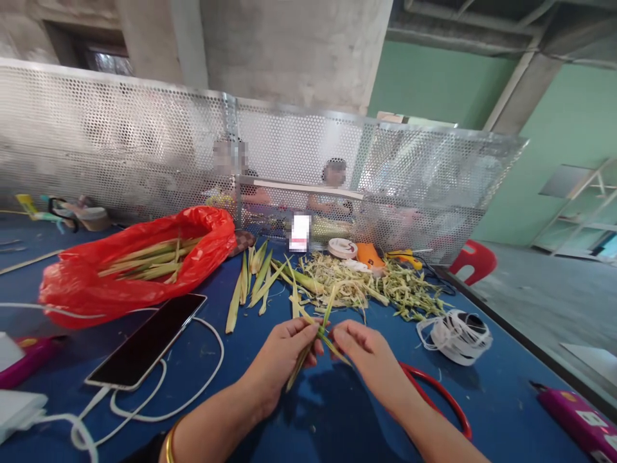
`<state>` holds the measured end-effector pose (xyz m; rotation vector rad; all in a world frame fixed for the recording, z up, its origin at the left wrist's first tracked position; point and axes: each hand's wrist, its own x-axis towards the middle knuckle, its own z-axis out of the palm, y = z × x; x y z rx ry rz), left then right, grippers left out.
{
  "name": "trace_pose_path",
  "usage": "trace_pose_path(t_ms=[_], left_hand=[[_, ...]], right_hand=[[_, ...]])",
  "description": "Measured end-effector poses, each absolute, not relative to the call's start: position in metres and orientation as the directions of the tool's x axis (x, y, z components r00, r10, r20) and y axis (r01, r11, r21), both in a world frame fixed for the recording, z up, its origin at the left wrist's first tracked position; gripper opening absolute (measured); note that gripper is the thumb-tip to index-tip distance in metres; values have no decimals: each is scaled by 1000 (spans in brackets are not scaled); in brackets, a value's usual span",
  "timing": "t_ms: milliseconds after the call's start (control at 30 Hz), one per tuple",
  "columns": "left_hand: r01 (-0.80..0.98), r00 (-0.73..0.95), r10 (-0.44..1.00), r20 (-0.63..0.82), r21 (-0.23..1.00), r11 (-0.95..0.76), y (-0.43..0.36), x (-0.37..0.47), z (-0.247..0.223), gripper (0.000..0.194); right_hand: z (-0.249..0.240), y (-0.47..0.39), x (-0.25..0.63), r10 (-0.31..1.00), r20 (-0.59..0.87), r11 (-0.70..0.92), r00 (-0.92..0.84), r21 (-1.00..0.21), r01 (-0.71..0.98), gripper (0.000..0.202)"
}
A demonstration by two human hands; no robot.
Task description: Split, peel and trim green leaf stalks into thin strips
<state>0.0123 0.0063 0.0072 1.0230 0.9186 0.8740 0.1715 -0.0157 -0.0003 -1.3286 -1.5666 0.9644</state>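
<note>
My left hand [295, 344] pinches a small bundle of green and pale leaf strips [322, 329], which cross each other at the fingertips. Some strip ends stick up above the fingers, and others hang down below the palm. Close on the right, my right hand [362, 347] has its thumb and fingers closed on a thin strip [340, 355] that runs from the same bundle. Just beyond both hands lie loose flat leaf pieces [260, 273] and a heap of shredded strips [332, 283]. Under my right forearm rests a red-handled tool [448, 405], partly hidden by the arm.
A red plastic bag [120, 299] of long leaves sits left, with a phone [149, 344] and white cables before it. White ribbon [461, 337] and a purple box cutter [576, 415] lie right. A perforated metal screen [144, 141] borders the table's back; people sit behind it.
</note>
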Motion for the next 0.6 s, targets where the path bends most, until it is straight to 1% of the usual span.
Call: trace_pose_path(t_ms=[100, 233, 300, 367, 467, 533, 600], left_hand=[[-199, 356, 910, -210, 935, 294, 6, 13, 6, 36], [-148, 339, 915, -220, 948, 283, 4, 14, 5, 36], [-116, 319, 928, -192, 964, 239, 4, 14, 5, 31], [-100, 310, 937, -164, 974, 203, 4, 14, 5, 26], [-104, 316, 934, -169, 972, 211, 5, 14, 6, 20], [-106, 320, 927, -194, 965, 239, 6, 14, 6, 17], [-111, 331, 916, -227, 955, 276, 7, 14, 5, 17]], right_hand=[[1, -19, 167, 981, 96, 159, -168, -895, 417, 26], [-3, -20, 168, 978, 126, 196, -168, -834, 516, 29], [-6, -21, 168, 973, 168, 231, -160, -764, 603, 29], [-9, -22, 168, 958, 240, 280, -157, -659, 699, 28], [-13, -23, 167, 916, 354, 358, -188, -514, 779, 26], [-15, -23, 167, 894, 397, 390, -206, -466, 794, 25], [-17, -23, 168, 881, 422, 406, -214, -444, 799, 25]])
